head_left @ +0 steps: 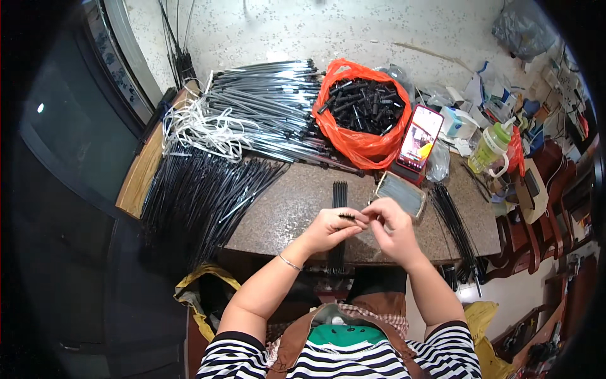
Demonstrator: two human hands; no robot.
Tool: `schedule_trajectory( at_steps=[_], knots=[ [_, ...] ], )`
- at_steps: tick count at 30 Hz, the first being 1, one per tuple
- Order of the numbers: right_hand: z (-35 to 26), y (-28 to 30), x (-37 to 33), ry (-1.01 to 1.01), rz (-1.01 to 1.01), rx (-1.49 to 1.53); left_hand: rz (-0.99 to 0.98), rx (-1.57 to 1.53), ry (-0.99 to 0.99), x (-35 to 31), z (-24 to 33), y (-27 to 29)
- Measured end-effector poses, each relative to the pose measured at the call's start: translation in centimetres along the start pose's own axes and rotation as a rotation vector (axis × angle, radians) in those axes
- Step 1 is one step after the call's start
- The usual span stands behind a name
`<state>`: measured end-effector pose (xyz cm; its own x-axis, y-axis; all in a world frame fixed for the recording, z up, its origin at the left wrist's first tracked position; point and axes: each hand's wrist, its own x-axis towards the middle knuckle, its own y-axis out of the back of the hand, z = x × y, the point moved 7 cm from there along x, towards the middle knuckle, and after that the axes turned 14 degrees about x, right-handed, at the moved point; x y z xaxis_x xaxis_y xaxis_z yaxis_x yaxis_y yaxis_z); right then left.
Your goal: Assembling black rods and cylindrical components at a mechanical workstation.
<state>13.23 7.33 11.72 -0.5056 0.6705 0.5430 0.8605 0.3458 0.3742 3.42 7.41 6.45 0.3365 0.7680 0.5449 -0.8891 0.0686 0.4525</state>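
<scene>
Over the front part of the counter, my left hand point(329, 229) is closed around a small dark, ridged piece point(346, 216), too small to name. Fingertips of my right hand point(392, 232) are pinched together right beside the left fingertips; whatever they grip is hidden. Beneath my left hand lies a row of thin black rods point(339, 192), side by side, their near ends reaching past the counter edge. A shallow open box point(404, 194) of fine grey pins sits just beyond my right hand.
A red plastic bag point(363, 151) full of short black tubes stands behind, next to a propped phone point(421, 136). Long metal rods point(265, 95), white straps point(205, 126) and black rods point(196, 189) cover the left. More black rods point(451, 221) and a green bottle point(491, 148) are rightward.
</scene>
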Motion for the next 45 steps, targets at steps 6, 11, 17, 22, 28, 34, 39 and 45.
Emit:
schedule_trajectory(
  at_steps=[6, 11, 17, 22, 28, 34, 39, 45],
  knots=[
    [-1.0, -0.5, -0.8, 0.162, -0.128, -0.086, -0.127, -0.065, -0.007, -0.7, 0.7, -0.9],
    [-0.1, -1.8, -1.5, -0.216, -0.017, 0.108, -0.149, -0.029, 0.008, -1.9, 0.7, -1.5],
    [-1.7, -3.1, -1.3, 0.208, -0.161, -0.18, -0.187, -0.243, -0.086, -2.8, 0.6, -0.7],
    [2.4, -4.3, -0.5, -0.166, -0.559, 0.292, -0.204, 0.016, 0.253, -3.8, -0.7, -1.9],
    [11.3, -5.9, -3.9, -0.196, -0.668, -0.539, -0.585, 0.268, -0.209, -4.5, 2.7, -7.0],
    [9.5, -5.2, -3.9, -0.045, -0.628, -0.534, -0.75, 0.672, -0.617, -7.2, 6.3, -9.6],
    [9.0, -4.7, -4.9, -0.13, -0.571, -0.423, -0.591, 0.536, -0.683, -8.2, 7.3, -8.4],
    [7.0, -4.1, -5.8, -0.366, -0.491, 0.181, -0.207, 0.058, -0.024, -2.8, 9.9, -1.9]
  ],
)
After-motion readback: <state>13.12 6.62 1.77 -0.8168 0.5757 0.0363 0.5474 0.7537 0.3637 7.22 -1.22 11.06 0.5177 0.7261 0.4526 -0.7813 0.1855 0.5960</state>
